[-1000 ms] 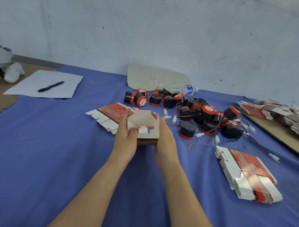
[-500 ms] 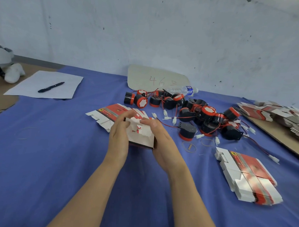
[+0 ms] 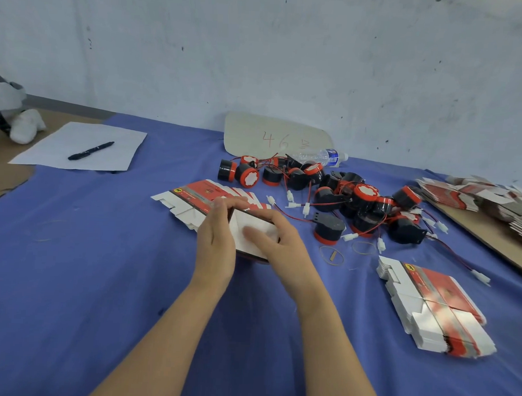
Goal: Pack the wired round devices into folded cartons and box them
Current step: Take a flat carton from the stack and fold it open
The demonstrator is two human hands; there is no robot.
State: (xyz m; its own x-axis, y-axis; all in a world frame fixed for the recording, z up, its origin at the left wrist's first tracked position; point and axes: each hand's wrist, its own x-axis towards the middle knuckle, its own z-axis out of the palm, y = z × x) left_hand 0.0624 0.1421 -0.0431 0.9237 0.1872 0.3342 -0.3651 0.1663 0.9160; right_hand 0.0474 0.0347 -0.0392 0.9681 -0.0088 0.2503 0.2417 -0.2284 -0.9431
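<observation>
Now closing the top of the folded carton [image 3: 252, 223], by the look of it. Holding it just above the blue counter [image 3: 101, 265], over the near edge of a flat carton stack [image 3: 188, 199], with the left grip [image 3: 216, 243] curled round its left side and the right grip [image 3: 284, 249] wrapped round the right, thumb laid across the white flap. Cannot tell about any device inside: hidden by flap and fingers.

To finish well: keep the left side braced and the walls square, press the flap flat with the thumb, then tuck any tab home without creasing the board. Check first for red wire or white plug poking out at the seam; better to feed it back in than to pinch it. Leave the wired round devices [image 3: 358, 199], piled off to the right, untouched until done, and mind the loose rubber bands [image 3: 331, 256] near them. Set the closed carton down apart from the second flat stack [image 3: 434, 310], ready for boxing.
</observation>
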